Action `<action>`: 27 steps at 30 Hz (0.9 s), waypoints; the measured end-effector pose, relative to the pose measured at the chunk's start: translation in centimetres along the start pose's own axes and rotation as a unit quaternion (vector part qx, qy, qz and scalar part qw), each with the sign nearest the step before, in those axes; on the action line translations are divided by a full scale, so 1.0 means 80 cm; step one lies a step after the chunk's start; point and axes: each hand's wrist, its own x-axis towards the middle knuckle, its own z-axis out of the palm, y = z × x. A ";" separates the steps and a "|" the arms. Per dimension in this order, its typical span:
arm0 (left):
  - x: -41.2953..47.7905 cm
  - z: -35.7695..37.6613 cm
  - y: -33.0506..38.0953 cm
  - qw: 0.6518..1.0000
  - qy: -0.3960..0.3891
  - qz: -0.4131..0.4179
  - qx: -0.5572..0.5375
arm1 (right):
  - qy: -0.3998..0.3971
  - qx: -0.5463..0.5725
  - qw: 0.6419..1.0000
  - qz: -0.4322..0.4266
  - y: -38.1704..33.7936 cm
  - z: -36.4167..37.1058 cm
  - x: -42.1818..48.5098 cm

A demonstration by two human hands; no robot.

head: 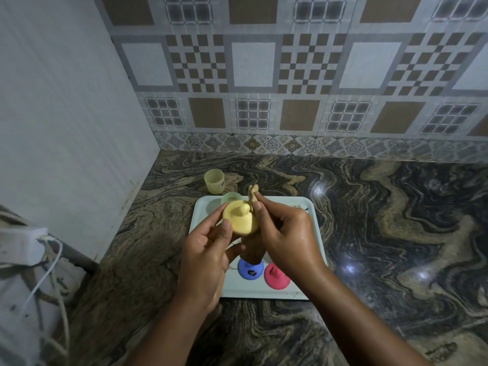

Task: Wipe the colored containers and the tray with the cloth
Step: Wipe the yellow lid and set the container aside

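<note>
Gripping the yellow container (pixel 239 220) at frame centre, the left hand (pixel 206 249) holds it above the white tray (pixel 280 293). The right hand (pixel 287 233) pinches the beige cloth (pixel 253 192) just beside the container's right edge. A blue container (pixel 250 269) and a red container (pixel 276 276) stand side by side on the tray's lower part.

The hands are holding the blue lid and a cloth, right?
No. The head view shows the left hand gripping a yellow lid and the right hand pinching the cloth; the blue lid sits on the tray.
</note>
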 end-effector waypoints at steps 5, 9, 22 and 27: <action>0.001 0.005 -0.002 1.000 0.024 0.015 0.009 | -0.018 0.011 1.000 0.008 0.003 0.001 -0.005; 0.008 -0.005 0.003 0.999 0.042 -0.017 -0.028 | -0.014 -0.004 1.000 -0.018 0.003 0.004 -0.018; 0.006 -0.020 -0.009 0.952 0.032 0.132 0.274 | -0.026 -0.011 0.999 0.027 0.011 0.006 -0.008; 0.010 -0.029 -0.011 0.910 0.069 0.210 0.351 | -0.013 0.011 1.000 0.017 0.018 0.007 -0.001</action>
